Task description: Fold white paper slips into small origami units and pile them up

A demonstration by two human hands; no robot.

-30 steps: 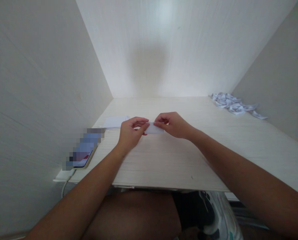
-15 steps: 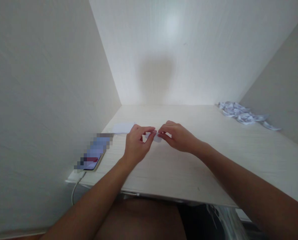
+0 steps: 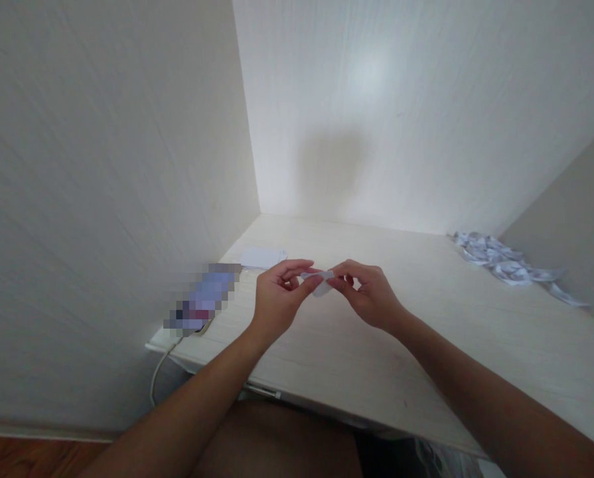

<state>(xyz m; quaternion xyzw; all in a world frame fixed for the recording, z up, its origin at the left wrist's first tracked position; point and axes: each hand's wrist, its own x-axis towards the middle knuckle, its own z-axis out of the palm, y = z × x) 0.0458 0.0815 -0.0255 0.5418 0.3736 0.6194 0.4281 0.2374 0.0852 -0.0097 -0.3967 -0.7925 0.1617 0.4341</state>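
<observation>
Between my two hands is a small white piece of paper (image 3: 321,287), held just above the desk. My left hand (image 3: 283,295) pinches its left side between thumb and fingers. From the right, the thumb and index finger of my right hand (image 3: 371,292) grip its other side. The paper looks bent or folded, and its upper part is partly covered by my fingertips. Behind my left hand a stack of white paper (image 3: 261,257) lies flat on the desk.
A phone (image 3: 204,299), its screen blurred out, rests at the desk's left edge, near a cable (image 3: 156,378) hanging down. Crumpled white paper strips (image 3: 510,262) lie in a heap at the back right. Pale panels (image 3: 346,86) enclose the white desk (image 3: 426,358).
My view has turned a little, so the desk appears tilted. Both hands still hold the paper, whose folded shape now shows more clearly between the thumbs.
</observation>
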